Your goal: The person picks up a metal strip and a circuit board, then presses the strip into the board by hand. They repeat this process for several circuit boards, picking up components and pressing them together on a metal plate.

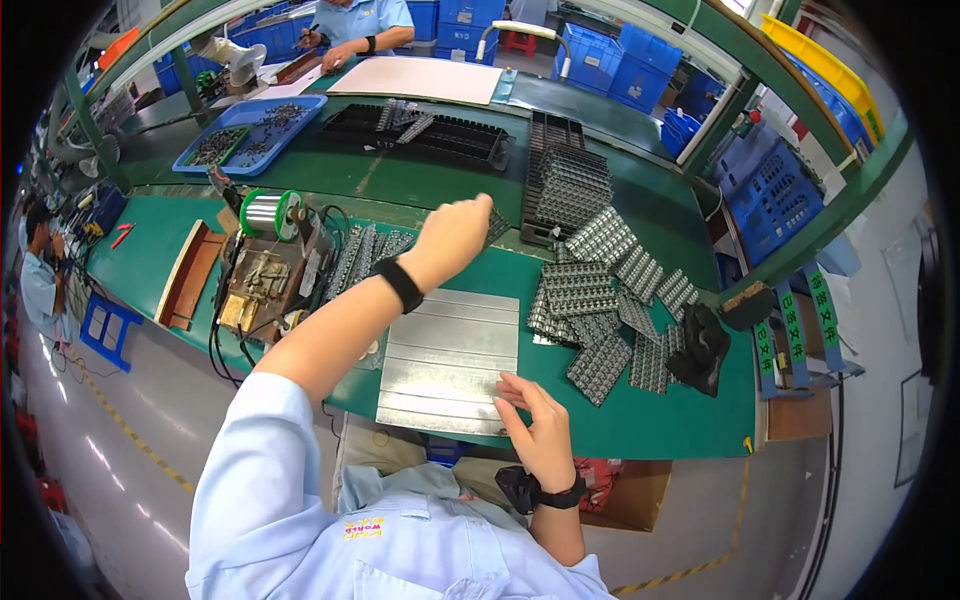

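My left hand reaches far over the bench with its fingers closed. A small dark studded panel shows at its fingertips; the rest lies hidden behind the hand. Beneath that forearm rests a flat silver metal plate with grooves running across it. At the plate's lower right corner is my right hand, fingers stretched out, thumb apart, holding nothing visible. To the right of the plate, many grey studded panels lie in an overlapping heap. More such panels are stacked on a black tray beyond them.
Left of the plate stand a soldering station and a green solder-wire spool. A blue tray of small parts sits beyond. A black cloth-like bundle lies at the right. Across the bench, another person's hand works.
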### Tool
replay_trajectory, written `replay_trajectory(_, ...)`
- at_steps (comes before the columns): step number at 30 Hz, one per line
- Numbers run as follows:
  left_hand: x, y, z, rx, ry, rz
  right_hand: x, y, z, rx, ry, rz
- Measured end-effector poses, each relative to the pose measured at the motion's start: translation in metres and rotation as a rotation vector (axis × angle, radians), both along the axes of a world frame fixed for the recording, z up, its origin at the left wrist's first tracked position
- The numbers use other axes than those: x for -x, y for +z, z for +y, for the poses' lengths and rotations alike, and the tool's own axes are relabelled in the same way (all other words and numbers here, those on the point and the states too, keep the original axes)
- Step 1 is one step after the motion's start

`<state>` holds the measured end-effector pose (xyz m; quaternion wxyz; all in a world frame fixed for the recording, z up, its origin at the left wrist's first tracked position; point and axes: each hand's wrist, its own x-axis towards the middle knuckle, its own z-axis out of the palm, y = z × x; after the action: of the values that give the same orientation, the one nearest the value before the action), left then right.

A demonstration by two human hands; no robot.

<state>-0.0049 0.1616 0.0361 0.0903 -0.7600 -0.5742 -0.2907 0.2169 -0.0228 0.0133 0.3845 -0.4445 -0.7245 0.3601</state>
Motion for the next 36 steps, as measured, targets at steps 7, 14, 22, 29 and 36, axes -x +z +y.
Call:
replay_trajectory(7, -0.014, 0.021, -0.128, 0.267, -0.344, -0.624, 0.021, 0.026, 0.028, -0.321, -0.352, 0.121)
replay_trajectory(14, -0.011, -0.022, -0.194, 0.155, -0.271, -0.77, 0.046, 0.03, 0.027, -0.193, 0.058, -0.021)
replay_trajectory(22, -0.002, -0.03, -0.198, 0.122, -0.258, -0.761, 0.058, 0.021, 0.018, -0.301, 0.003, -0.103)
replay_trajectory(29, -0.006, -0.032, -0.201, 0.109, -0.217, -0.706, 0.057, 0.018, 0.014, -0.339, -0.024, -0.122)
replay_trajectory(36, -0.014, -0.034, -0.205, 0.119, -0.125, -0.713, 0.062, 0.019, 0.009, -0.381, -0.103, -0.178)
